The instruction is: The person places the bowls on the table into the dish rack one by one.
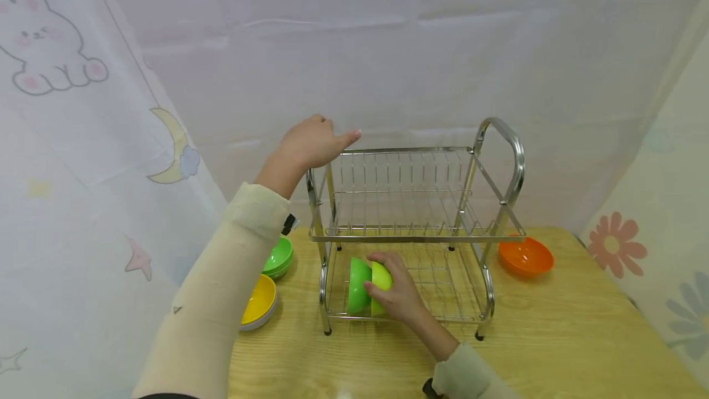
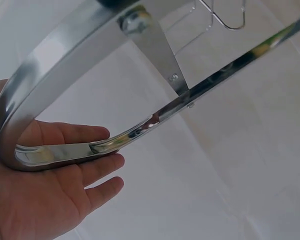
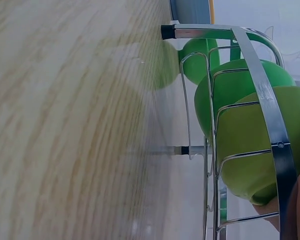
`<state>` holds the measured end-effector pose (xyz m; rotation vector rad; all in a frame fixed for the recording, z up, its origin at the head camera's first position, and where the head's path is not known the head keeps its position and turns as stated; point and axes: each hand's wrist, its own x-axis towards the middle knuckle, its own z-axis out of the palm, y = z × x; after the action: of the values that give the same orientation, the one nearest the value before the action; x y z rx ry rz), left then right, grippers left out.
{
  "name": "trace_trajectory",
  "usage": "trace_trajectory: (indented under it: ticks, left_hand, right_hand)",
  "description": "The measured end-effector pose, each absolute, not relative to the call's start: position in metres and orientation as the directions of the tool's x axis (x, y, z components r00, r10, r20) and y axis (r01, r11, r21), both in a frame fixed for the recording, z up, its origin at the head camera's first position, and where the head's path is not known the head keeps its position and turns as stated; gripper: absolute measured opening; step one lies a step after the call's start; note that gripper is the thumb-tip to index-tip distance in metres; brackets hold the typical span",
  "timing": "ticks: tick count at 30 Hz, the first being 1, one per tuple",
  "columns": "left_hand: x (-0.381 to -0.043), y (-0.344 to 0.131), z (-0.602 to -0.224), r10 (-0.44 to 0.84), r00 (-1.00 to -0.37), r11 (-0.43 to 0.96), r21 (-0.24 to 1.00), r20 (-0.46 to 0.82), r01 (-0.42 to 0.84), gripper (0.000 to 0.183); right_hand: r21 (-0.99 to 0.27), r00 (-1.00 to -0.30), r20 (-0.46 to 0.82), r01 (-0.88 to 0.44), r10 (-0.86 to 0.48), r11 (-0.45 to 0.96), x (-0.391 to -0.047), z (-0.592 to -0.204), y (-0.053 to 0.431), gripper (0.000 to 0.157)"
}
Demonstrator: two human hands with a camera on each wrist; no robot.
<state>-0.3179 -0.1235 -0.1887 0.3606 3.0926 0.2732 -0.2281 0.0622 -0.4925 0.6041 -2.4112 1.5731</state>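
Observation:
In the head view my right hand point(image 1: 400, 288) holds a yellow-green bowl point(image 1: 381, 278), thumb and fingers at its sides. This bowl stands on its edge in the lower tier of a chrome dish rack point(image 1: 407, 239), right beside a green bowl point(image 1: 359, 285) tilted the same way. The right wrist view shows both the yellow-green bowl point(image 3: 250, 140) and the green bowl point(image 3: 205, 102) behind the rack's wires. My left hand point(image 1: 312, 143) is at the rack's upper left; in the left wrist view the curved handle point(image 2: 45, 155) lies across its palm, fingers extended.
Left of the rack sit stacked green bowls point(image 1: 279, 258) and a yellow bowl point(image 1: 260, 300) in a pale one, partly behind my left sleeve. An orange bowl point(image 1: 526, 256) rests at the right on the wooden table point(image 1: 559, 337). Printed cloth point(image 1: 421, 66) hangs behind.

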Motion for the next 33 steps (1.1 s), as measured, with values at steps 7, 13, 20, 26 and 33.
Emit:
trace_trajectory:
  ticks: [7, 13, 20, 26, 33]
  left_hand:
    - [-0.3162, -0.1205, -0.1874, 0.219, -0.976, 0.965, 0.146, -0.003, 0.217, 0.092]
    - [-0.3166, -0.1213, -0.1875, 0.221, -0.975, 0.967, 0.128, 0.002, 0.219, 0.092]
    - [-0.3168, -0.1223, -0.1884, 0.215, -0.977, 0.969, 0.125, 0.002, 0.214, 0.092]
    - [-0.3161, -0.1208, -0.1897, 0.215, -0.977, 0.968, 0.134, 0.01, 0.214, 0.091]
    - [-0.3146, -0.1196, -0.1889, 0.219, -0.976, 0.968, 0.121, 0.014, 0.219, 0.09]
  right_hand:
    - [-0.82, -0.897, 0.371, -0.438, -0.241, 0.368, -0.2288, -0.4939, 0.0627, 0.051]
    - [-0.806, -0.891, 0.386, -0.452, -0.24, 0.381, -0.2314, -0.4955, 0.0622, 0.052]
    - [-0.774, -0.879, 0.363, -0.47, -0.31, 0.424, -0.2349, -0.4974, 0.0556, 0.061]
    - [-0.815, -0.915, 0.258, -0.378, -0.31, 0.44, -0.2321, -0.4949, 0.0544, 0.07]
    - [-0.819, -0.922, 0.226, -0.355, -0.316, 0.45, -0.2305, -0.4951, 0.0542, 0.07]
